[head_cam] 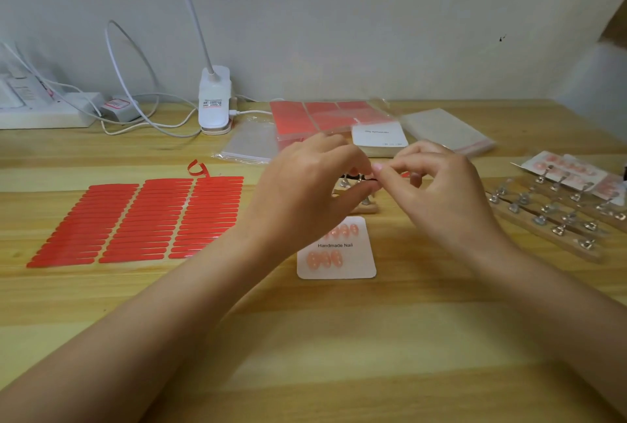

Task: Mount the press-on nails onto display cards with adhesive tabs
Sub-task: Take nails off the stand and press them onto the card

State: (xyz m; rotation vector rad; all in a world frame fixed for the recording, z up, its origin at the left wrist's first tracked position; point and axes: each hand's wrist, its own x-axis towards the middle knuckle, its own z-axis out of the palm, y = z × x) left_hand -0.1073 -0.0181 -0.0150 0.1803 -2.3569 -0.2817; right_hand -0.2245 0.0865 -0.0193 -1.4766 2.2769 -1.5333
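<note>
Wooden tabletop [339, 337], viewed from above and in front; left hand [305, 191] and right hand [444, 191] raised together over its centre, fingertips meeting; fingers of both curled inward, the right thumb and forefinger pinching a small pale-pink item [377, 167], too blurred to name with certainty; whether the left fingers also grip it cannot be told. White display card [356, 263] printed "Handmade Nail" lying flat just below the hands; pink press-on nails [324, 259] mounted in 2 rows, 3 visible in the lower row, the upper row partly covered by the left hand so its count is unclear. Small wooden nail stand [364, 207] with metal holders, mostly hidden behind both hands. 3 sheets of red adhesive strips [142, 219] at left, 1 peeled red curl [196, 168] beside their top edge. Further wooden stands with metal clips [556, 215] at right, cut off by the frame edge; carded pink nails in clear wrap [570, 168] behind them, blurred. At rear: red sheets in a plastic bag [315, 117], a second white card [378, 135], clear sleeves [444, 130], a white clip lamp base [214, 96] with its head out of frame, white cables [135, 110], a power strip [47, 113] partly cropped.
</note>
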